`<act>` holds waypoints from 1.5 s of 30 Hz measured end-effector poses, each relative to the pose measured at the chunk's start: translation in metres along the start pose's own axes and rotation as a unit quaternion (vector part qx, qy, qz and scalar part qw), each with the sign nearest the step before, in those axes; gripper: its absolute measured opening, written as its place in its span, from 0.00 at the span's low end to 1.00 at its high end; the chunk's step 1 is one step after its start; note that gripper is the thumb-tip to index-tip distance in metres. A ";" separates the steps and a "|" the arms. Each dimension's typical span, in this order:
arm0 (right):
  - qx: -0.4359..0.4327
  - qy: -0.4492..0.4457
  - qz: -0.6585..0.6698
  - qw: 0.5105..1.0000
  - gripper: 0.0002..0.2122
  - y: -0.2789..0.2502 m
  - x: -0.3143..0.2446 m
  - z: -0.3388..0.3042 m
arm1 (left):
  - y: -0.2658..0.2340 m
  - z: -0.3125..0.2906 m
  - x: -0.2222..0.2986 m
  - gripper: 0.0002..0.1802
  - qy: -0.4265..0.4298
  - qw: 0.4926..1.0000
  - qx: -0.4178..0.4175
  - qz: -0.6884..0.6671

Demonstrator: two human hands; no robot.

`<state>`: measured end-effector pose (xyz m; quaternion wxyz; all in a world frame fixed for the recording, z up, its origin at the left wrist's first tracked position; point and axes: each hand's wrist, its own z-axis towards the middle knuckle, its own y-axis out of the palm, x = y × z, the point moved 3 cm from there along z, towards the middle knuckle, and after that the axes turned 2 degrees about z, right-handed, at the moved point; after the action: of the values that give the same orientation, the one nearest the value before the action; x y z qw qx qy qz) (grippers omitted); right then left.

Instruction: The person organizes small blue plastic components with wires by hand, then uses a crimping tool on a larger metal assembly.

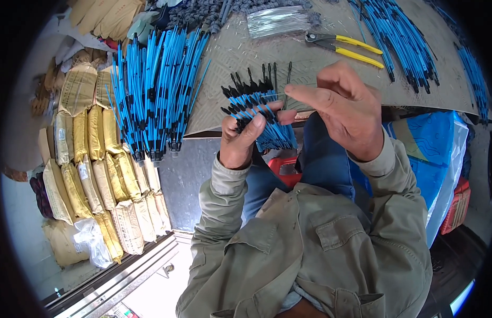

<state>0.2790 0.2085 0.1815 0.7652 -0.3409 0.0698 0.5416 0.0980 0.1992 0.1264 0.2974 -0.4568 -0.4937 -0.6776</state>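
Blue bundle [276, 138] over table edge [206, 131]

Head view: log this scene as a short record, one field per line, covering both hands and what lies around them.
Left hand: gripping a bundle of blue rods with black tips
Right hand: fingers at the end of a thin strand by the bundle; grip unclear
Tool: yellow-handled cutters on the table, beyond the hands
Loose stock: silver wires in a flat pile
More blue rods: left sheaf and right sheaf
Left side: stacked packages, brown and yellowish
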 end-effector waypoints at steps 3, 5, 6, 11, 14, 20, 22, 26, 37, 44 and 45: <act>-0.012 -0.009 -0.014 1.000 0.20 -0.001 0.000 0.001 | 0.000 0.000 0.000 0.17 0.000 1.000 -0.001 -0.012; -0.019 -0.013 -0.019 1.000 0.20 -0.001 -0.001 0.002 | 0.001 0.001 0.001 0.17 0.007 1.000 0.000 -0.011; -0.027 -0.016 -0.021 0.999 0.19 0.000 -0.001 0.002 | 0.001 0.001 0.002 0.17 0.010 1.000 0.002 -0.010; -0.048 -0.029 -0.020 0.998 0.17 0.006 0.000 0.001 | -0.006 0.000 -0.003 0.16 0.015 1.000 0.010 0.009; -0.025 -0.018 -0.017 0.999 0.16 0.015 -0.001 -0.001 | -0.007 0.000 -0.003 0.15 0.025 0.999 0.017 0.039; -0.033 0.000 0.023 0.999 0.17 0.016 -0.002 0.000 | -0.003 0.001 -0.003 0.17 0.026 0.999 0.014 0.031; -0.032 0.003 0.034 0.999 0.18 0.015 0.001 0.001 | 0.000 0.002 0.000 0.19 0.023 1.000 0.007 0.005; -0.030 0.005 0.060 0.998 0.19 0.016 0.005 0.003 | 0.000 0.002 0.001 0.20 0.015 1.000 0.007 0.012; -0.020 -0.061 -0.034 0.997 0.12 0.015 0.000 0.015 | -0.005 0.000 -0.002 0.19 0.014 0.999 0.006 0.032; -0.126 -0.056 -0.010 0.990 0.14 0.011 -0.007 0.023 | -0.007 -0.002 -0.008 0.18 0.038 0.998 0.035 0.020; -0.125 -0.055 -0.010 0.991 0.14 0.012 -0.006 0.022 | -0.006 -0.002 -0.007 0.18 0.040 0.999 0.035 0.011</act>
<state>0.2610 0.2191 0.1953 0.7246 -0.4044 -0.0445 0.5563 0.0950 0.1988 0.1175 0.3397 -0.4241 -0.4998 -0.6745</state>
